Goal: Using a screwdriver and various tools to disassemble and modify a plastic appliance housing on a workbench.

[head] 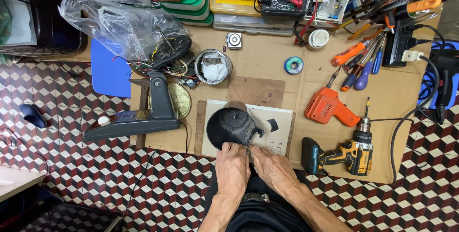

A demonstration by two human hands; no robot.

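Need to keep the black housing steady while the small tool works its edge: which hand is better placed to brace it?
The left hand, probably. It lies against the black housing at its near rim, while the right hand pinches a small tool at the edge.

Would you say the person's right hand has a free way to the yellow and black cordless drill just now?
Probably yes. The right hand is busy at the black round housing, but the cordless drill lies close by on its right on the cardboard, and nothing lies between them.
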